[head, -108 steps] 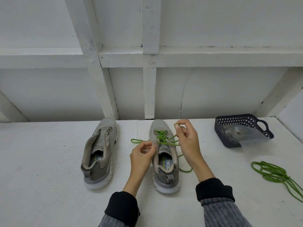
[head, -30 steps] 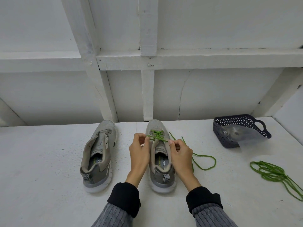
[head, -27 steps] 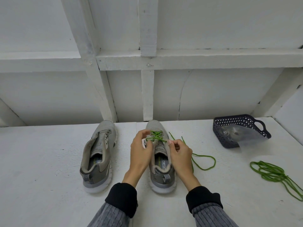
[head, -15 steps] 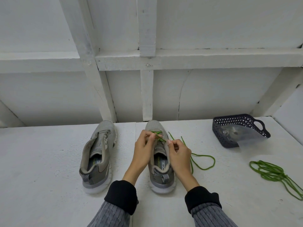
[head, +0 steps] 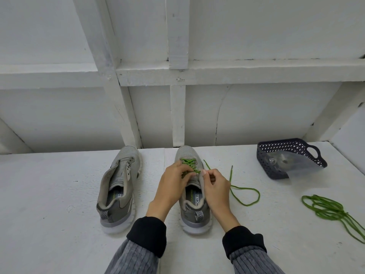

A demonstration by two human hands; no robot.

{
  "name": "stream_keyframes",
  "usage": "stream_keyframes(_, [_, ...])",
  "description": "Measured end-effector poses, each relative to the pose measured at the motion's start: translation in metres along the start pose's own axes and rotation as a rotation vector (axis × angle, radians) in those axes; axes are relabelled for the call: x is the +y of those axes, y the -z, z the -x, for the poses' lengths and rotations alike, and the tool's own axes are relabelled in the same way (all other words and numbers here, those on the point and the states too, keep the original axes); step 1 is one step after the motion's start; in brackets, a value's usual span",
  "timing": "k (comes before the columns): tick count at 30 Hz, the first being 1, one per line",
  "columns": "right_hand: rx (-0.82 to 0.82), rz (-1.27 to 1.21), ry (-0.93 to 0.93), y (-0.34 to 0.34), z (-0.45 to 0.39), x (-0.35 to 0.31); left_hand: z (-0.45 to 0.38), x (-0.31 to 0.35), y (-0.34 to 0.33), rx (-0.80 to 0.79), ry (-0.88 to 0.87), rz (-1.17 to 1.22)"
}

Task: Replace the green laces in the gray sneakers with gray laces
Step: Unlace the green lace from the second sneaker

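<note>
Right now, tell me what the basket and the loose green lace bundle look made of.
Basket: looks like moulded dark plastic, matt; the sign is its regular punched lattice and cut-out handle. Loose green lace bundle: probably woven textile cord, matt; it lies in limp round loops on the white surface, though the weave is too small to see.

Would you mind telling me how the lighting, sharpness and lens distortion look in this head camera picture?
Head view: lighting is soft and even, with faint shadows beside the sneakers and no glare on the white table; wide-angle bending curves the wall beams; the left hand, right hand and green lace are fairly sharp; the bag in the basket looks hazy.
</note>
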State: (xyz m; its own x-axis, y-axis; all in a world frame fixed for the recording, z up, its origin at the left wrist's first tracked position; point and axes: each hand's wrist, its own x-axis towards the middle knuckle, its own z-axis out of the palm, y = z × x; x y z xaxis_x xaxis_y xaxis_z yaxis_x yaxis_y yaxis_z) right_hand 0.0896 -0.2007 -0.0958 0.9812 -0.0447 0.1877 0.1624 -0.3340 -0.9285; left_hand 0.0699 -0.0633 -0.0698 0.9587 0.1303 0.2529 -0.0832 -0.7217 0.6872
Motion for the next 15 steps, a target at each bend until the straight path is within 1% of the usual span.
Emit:
stream_keyframes(2, [0.005, -0.006, -0.003, 0.001, 0.000, 0.001, 0.004, 0.002, -0.002, 0.098, 0.061, 0.199])
stream_keyframes(4, [0.020, -0.014, -0.006, 0.002, 0.000, 0.002, 0.009, 0.004, -0.002, 0.164, 0.132, 0.481])
stream_keyframes(7, [0.019, -0.016, -0.009, 0.002, 0.000, 0.003, 0.014, 0.009, 0.004, 0.175, 0.194, 0.841])
stream_keyframes(9, [0.011, -0.017, -0.008, 0.001, 0.001, 0.001, 0.016, 0.010, 0.007, 0.173, 0.204, 0.972])
stream_keyframes(10, [0.010, -0.019, -0.009, 0.001, 0.001, 0.001, 0.016, 0.009, 0.008, 0.178, 0.213, 0.978])
stream_keyframes(11, [0.012, -0.022, -0.011, 0.002, 0.001, 0.000, 0.017, 0.009, 0.009, 0.187, 0.219, 0.921])
stream_keyframes(13, [0.020, -0.022, -0.011, 0.002, 0.002, 0.000, 0.017, 0.007, 0.009, 0.180, 0.186, 0.665])
stream_keyframes(15, [0.021, -0.016, -0.009, 0.002, 0.003, -0.001, 0.015, 0.004, 0.008, 0.114, 0.086, 0.327])
